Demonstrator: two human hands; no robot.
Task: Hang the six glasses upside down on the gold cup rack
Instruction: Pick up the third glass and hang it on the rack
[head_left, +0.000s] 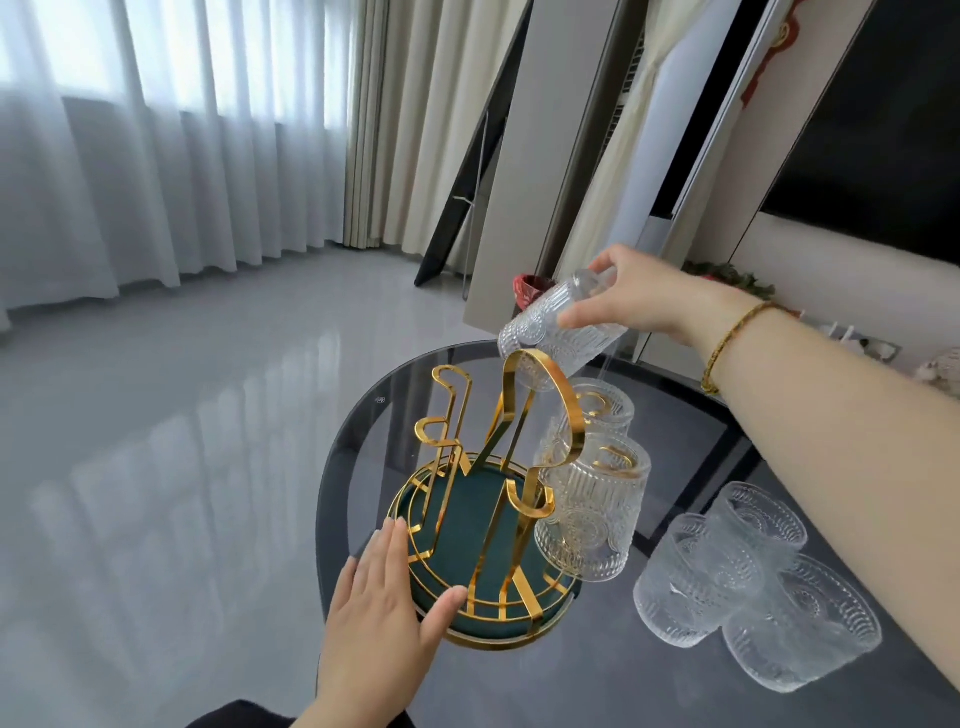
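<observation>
Blurring together: three clustered glasses (748, 582)

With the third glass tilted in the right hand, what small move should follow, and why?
Probably lower the held glass mouth-down onto a free prong: right hand has it tilted above the rack, which left hand steadies.

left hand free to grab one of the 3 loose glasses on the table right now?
Probably not directly. The left hand is steadying the rack base, and the rack with its two hung glasses stands between it and the loose glasses. The right hand has the clearer path.
</observation>
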